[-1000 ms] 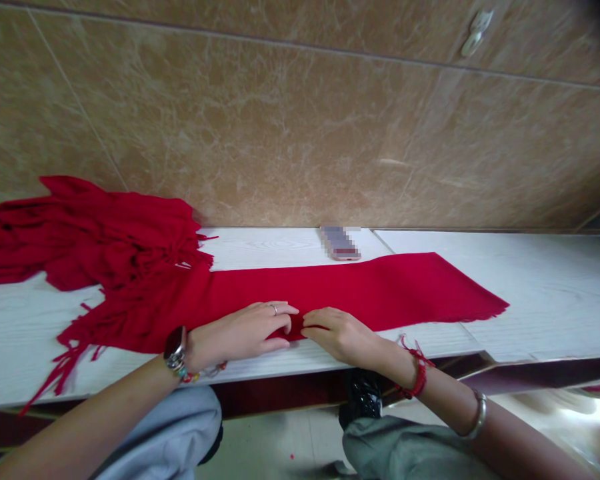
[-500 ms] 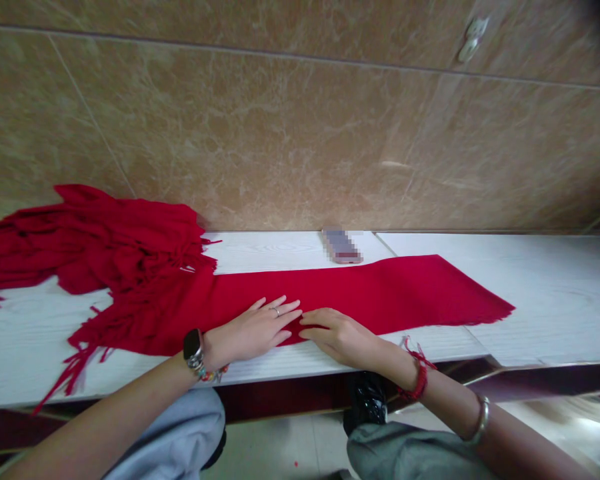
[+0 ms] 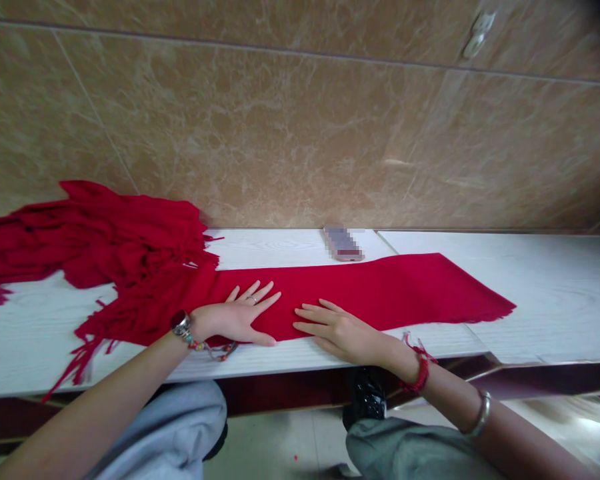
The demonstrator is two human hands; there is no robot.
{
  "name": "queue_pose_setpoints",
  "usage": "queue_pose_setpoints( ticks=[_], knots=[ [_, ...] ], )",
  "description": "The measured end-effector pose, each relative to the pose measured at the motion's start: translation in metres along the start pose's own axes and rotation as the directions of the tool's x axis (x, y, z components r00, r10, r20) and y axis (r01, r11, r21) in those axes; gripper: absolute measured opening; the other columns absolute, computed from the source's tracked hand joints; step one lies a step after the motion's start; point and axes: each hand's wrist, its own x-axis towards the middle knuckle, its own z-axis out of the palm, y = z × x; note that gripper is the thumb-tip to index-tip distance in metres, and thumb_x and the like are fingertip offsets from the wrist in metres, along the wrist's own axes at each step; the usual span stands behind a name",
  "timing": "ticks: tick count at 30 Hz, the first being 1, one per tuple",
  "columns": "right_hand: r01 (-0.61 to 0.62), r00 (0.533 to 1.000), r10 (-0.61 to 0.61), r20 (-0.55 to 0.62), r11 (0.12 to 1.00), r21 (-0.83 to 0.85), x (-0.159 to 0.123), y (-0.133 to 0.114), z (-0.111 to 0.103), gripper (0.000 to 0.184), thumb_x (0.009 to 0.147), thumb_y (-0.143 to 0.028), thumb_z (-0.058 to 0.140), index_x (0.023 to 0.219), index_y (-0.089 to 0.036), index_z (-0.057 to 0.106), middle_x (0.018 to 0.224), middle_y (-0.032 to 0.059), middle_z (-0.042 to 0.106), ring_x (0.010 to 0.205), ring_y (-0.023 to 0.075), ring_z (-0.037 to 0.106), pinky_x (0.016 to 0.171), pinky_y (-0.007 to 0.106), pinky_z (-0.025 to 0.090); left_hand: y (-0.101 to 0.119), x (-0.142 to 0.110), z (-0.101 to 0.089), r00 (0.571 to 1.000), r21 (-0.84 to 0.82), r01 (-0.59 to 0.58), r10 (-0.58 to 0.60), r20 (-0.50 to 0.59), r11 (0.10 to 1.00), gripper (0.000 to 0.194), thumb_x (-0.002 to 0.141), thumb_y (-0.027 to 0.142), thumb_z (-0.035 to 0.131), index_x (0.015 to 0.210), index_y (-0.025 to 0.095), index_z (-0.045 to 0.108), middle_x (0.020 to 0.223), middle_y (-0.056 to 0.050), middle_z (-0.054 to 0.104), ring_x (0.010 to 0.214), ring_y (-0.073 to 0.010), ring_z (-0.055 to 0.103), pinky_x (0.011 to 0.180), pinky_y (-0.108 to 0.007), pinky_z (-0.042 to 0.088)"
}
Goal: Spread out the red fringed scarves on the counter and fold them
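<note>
A long red scarf (image 3: pixel 400 290) lies stretched out flat along a white wood-grain surface, with loose fringe at its left end. My left hand (image 3: pixel 240 317) rests palm down on the scarf left of the middle, fingers spread. On the near edge of the cloth, a little to the right, lies my right hand (image 3: pixel 337 331), its fingers extended and slightly apart. Neither hand grips the fabric. At the far left, a crumpled heap of red fringed cloth (image 3: pixel 130 230) touches or overlaps the scarf's left end.
A phone (image 3: pixel 343 244), blurred out, lies behind the scarf near the brown marble-patterned tiled wall (image 3: pixel 280 140). The white surface (image 3: pixel 555 293) extends to the right. Below its front edge are my knees and a shiny black item (image 3: pixel 369 395).
My left hand has slid left along the scarf, away from my right hand, and its fingers are spread wider. My right hand stays nearly in place.
</note>
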Motion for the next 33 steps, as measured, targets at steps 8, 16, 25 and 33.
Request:
queue_pose_setpoints(
  ticks=[8, 16, 25, 33],
  knots=[
    [0.006, 0.996, -0.005, 0.085, 1.000, -0.007, 0.001, -0.002, -0.005, 0.039, 0.092, -0.028, 0.034, 0.129, -0.022, 0.042, 0.139, 0.0089, 0.036, 0.130, 0.0205, 0.023, 0.105, 0.048, 0.019, -0.005, 0.013, 0.013, 0.976, -0.063, 0.045, -0.058, -0.209, 0.997, 0.063, 0.087, 0.056, 0.021, 0.140, 0.027, 0.007, 0.148, -0.007, -0.003, 0.133, -0.0267, -0.007, 0.102, -0.055, 0.006],
    [-0.194, 0.978, 0.194, 0.082, 0.981, -0.008, 0.019, -0.001, -0.011, 0.050, 0.092, -0.040, 0.028, 0.137, -0.019, 0.027, 0.143, 0.0090, 0.027, 0.132, 0.0232, 0.015, 0.104, 0.050, 0.018, -0.005, 0.017, 0.020, 0.963, -0.026, 0.098, -0.101, -0.252, 0.995, 0.071, 0.083, 0.062, 0.024, 0.141, 0.022, 0.012, 0.148, -0.005, 0.005, 0.134, -0.0275, -0.001, 0.103, -0.053, 0.006],
    [-0.260, 0.958, 0.270, 0.095, 0.959, -0.110, 0.057, 0.016, 0.009, 0.059, 0.090, -0.050, 0.026, 0.138, -0.016, 0.025, 0.143, 0.0111, 0.023, 0.132, 0.0266, 0.016, 0.103, 0.054, 0.020, -0.001, 0.014, 0.015, 0.945, -0.054, 0.220, -0.227, -0.236, 0.974, 0.091, 0.074, 0.071, 0.028, 0.141, 0.012, 0.008, 0.146, -0.010, 0.001, 0.133, -0.0332, -0.003, 0.102, -0.056, 0.007],
    [-0.469, 0.839, 0.539, 0.069, 0.783, -0.408, -0.013, 0.080, -0.002, 0.038, 0.092, -0.027, 0.030, 0.124, -0.012, 0.047, 0.139, 0.0195, 0.029, 0.130, 0.0342, 0.019, 0.094, 0.059, 0.031, -0.003, 0.014, 0.015, 0.952, -0.060, 0.210, -0.218, -0.216, 0.976, 0.095, 0.072, 0.074, 0.026, 0.141, 0.012, 0.004, 0.146, -0.009, -0.004, 0.133, -0.0337, -0.005, 0.101, -0.058, 0.005]
  ],
)
